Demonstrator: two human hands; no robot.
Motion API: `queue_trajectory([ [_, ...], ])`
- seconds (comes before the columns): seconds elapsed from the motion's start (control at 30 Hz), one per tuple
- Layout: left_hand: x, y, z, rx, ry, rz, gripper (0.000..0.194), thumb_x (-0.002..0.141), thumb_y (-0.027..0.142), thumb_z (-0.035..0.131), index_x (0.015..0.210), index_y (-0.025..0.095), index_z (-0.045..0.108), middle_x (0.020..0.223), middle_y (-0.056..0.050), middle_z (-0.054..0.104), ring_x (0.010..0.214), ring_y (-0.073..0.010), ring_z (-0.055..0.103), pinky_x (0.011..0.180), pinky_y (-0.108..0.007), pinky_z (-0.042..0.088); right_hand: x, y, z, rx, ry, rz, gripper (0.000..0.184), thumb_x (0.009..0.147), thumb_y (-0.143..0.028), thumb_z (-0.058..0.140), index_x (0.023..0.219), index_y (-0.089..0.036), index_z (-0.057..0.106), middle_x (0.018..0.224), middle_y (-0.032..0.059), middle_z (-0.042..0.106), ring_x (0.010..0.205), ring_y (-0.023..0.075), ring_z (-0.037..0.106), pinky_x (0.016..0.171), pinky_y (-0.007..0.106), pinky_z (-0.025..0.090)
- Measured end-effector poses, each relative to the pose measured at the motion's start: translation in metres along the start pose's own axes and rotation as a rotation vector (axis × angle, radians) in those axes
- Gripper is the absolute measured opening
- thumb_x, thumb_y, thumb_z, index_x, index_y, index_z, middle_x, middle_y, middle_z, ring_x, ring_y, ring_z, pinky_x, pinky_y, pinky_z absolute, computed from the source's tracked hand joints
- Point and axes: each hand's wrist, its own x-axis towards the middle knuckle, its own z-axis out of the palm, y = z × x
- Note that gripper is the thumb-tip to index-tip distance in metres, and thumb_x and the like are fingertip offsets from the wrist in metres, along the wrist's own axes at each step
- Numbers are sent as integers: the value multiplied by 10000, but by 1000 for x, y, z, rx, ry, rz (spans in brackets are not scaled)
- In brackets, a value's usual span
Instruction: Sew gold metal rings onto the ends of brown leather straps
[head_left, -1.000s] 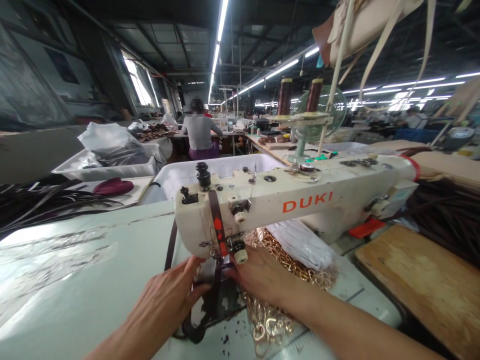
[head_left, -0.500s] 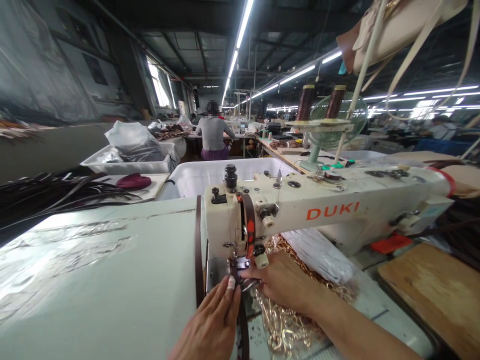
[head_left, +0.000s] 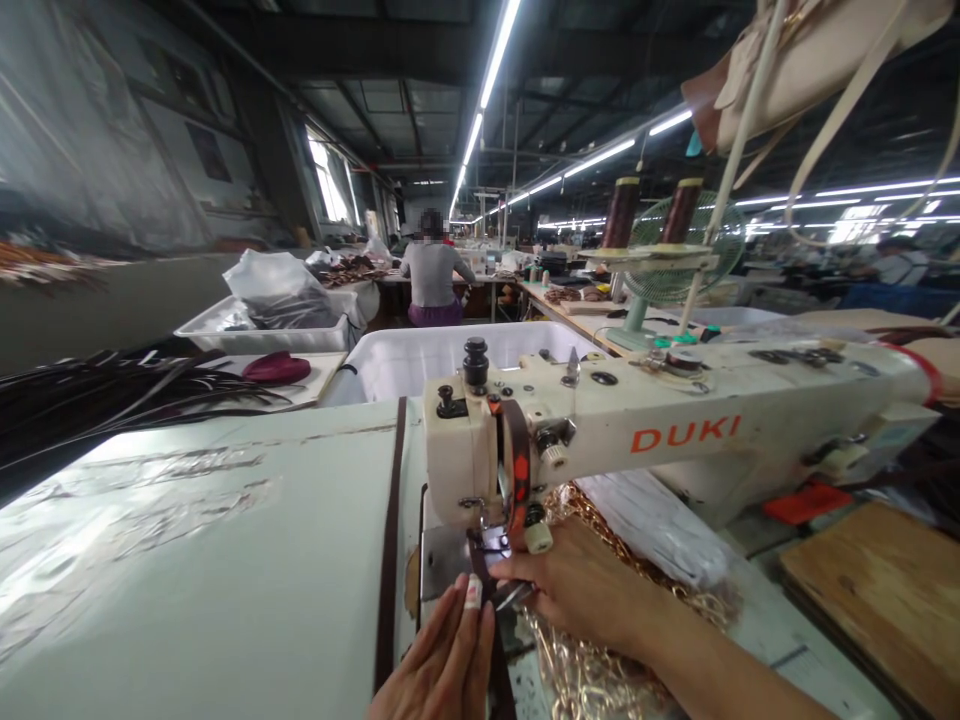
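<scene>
A narrow dark brown strap [head_left: 500, 680] runs up to the needle area of the sewing machine [head_left: 585, 410]. My left hand [head_left: 444, 655] lies over the strap just in front of the metal plate, fingers stretched out and close together, with white tape on one fingertip. My right hand [head_left: 574, 575] comes in from the right, its index finger touching the strap beside the presser foot [head_left: 495, 542]. Under its curled fingers, bright metal prongs stick out, like thread snips [head_left: 514, 597]; their handle is hidden. Another brown strap length [head_left: 391, 540] hangs along the machine's left side.
Bagged gold chains with clasps [head_left: 592, 665] lie under my right forearm. A white bin [head_left: 390, 355] stands behind the machine. Dark straps [head_left: 112, 400] are piled at left, a wooden board [head_left: 877, 590] at right. A person [head_left: 435, 270] sits farther back.
The view has shifted, so the machine appears slightly lower and farther right. Both hands stay at the strap by the needle; the strap's end under the foot looks slightly shifted.
</scene>
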Motion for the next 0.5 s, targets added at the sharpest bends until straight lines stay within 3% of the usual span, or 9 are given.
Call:
queue_trajectory([
  [0.2, -3, 4, 1, 133, 6, 56, 472, 917, 285, 501, 1316, 35, 472, 1251, -183, 593, 1166, -309, 557, 995, -345, 464, -2, 2, 3, -4, -6, 4, 294, 888, -259, 522, 1135, -359, 646, 1076, -24, 694, 920, 223, 628, 788, 329, 405],
  [0.37, 0, 4, -2, 241, -10, 74, 414, 856, 220, 592, 1235, 58, 544, 1230, -153, 615, 1137, -289, 580, 997, -336, 459, -1, 4, 5, -10, -16, -12, 259, 904, -293, 508, 1110, -348, 653, 1043, -23, 701, 904, 226, 628, 777, 332, 391],
  [0.5, 1, 5, -8, 219, -33, 69, 390, 855, 147, 551, 1239, 77, 547, 1221, -130, 626, 1121, -272, 594, 977, -304, 472, 0, 5, 5, -15, -9, -13, 252, 912, -291, 491, 1097, -344, 655, 1045, -26, 698, 899, 224, 627, 761, 326, 384],
])
